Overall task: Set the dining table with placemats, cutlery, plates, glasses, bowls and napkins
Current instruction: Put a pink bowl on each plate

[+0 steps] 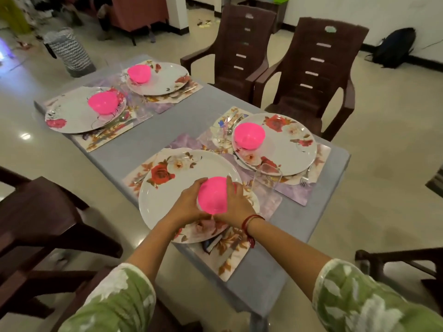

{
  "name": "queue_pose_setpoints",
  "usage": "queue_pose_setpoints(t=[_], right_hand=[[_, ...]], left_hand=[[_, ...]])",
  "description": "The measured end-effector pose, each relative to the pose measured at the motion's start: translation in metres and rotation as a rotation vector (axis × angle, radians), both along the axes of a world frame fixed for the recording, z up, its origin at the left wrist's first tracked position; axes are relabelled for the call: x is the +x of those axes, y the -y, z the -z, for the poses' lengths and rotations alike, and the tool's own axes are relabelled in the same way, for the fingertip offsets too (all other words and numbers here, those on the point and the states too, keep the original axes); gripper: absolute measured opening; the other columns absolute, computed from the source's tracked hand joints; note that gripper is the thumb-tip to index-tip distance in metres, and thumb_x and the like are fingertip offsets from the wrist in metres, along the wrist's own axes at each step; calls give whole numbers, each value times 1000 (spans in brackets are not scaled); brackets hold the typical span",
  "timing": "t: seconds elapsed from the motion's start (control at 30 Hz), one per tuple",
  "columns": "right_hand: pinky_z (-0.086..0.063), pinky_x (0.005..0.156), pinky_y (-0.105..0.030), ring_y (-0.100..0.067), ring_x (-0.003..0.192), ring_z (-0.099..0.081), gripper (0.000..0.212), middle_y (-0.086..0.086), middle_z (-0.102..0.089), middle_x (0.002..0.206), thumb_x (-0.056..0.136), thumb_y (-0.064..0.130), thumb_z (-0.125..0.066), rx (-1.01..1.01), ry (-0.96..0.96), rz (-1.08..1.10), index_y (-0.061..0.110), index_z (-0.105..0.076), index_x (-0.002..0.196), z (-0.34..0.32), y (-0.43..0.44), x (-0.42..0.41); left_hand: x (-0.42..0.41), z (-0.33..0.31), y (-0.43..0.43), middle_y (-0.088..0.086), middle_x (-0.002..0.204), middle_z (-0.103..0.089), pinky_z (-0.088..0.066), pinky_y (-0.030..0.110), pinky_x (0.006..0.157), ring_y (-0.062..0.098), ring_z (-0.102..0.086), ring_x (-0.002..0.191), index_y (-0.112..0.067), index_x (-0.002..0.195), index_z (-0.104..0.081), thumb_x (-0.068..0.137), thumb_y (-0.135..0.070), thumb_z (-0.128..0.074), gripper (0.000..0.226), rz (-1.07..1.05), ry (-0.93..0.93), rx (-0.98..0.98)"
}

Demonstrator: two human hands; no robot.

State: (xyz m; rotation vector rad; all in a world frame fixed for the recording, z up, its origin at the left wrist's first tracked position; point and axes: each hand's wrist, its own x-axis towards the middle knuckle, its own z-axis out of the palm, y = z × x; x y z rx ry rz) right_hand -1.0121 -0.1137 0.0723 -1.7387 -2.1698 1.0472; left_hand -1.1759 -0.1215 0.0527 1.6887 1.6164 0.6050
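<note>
The left hand [188, 201] and the right hand [236, 203] cupped a pink bowl [213, 196] between them — fingers curled round its sides. It was at the right side of the nearest plate [165, 197].

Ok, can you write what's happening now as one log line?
action: setting bowl | left hand: grips pink bowl | right hand: grips same bowl | place: over nearest floral plate

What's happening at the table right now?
A person's left hand and right hand cup a bright pink plastic bowl at the nearest white floral plate on the grey table; whether it has touched down is unclear. The three other floral plates each already carry a pink bowl.
</note>
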Motion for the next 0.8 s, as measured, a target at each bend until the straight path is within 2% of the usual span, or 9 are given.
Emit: queue_pose_setpoints(t=[0.13, 0.27, 0.37, 0.5, 0.6, 0.8], right_hand=[[-40, 103, -41, -35, 134, -31, 125, -14, -7, 152, 70, 43, -80, -14, 26, 19, 7, 9, 150, 8, -25, -9], [-36, 108, -39, -33, 140, -23, 126, -13, 0, 156, 68, 46, -80, -43, 45, 67, 3, 6, 149, 6, -37, -14], [-33, 110, -39, -33, 142, -19, 115, -15, 1, 157, 76, 42, -75, -4, 51, 93, 3, 5, 149, 6, -34, -13], [-23, 115, -41, -31, 145, -6, 105, -14, 6, 158, 84, 44, -66, 48, 53, 61, 8, 7, 150, 6, -19, -4], [-18, 116, -42, -28, 146, -1, 93, -11, 6, 159, 90, 41, -59, 106, 41, 29, 13, 4, 151, 2, -5, 2], [-20, 116, -42, -22, 146, -8, 78, -3, -5, 158, 92, 30, -55, 134, -123, -6, 22, -5, 152, -2, 33, 1]], left_hand=[[-4, 9, -25, 6, 147, -40, -36, 38, 107, 25, -41, 132, -23, 148, -27, 53, -36, -82, 111, -25, -52, -22], [0, 14, -39, 7, 150, -37, -36, 46, 108, 28, -39, 134, -30, 150, -17, 65, -30, -83, 108, -44, -87, -52], [9, 13, -45, 11, 150, -35, -34, 45, 109, 30, -38, 136, -22, 152, -13, 68, -29, -83, 109, -78, -101, -31], [5, 14, -37, 11, 156, -23, -27, 45, 112, 28, -25, 142, -15, 153, -8, 63, -41, -86, 123, -94, -117, -36], [0, 17, -26, 8, 156, -23, -30, 43, 111, 26, -29, 140, -18, 152, -11, 66, -44, -84, 116, -79, -92, -43], [10, 22, -15, 8, 150, -30, -38, 43, 109, 26, -33, 137, -20, 152, -14, 78, -46, -73, 98, -121, 2, -25]])
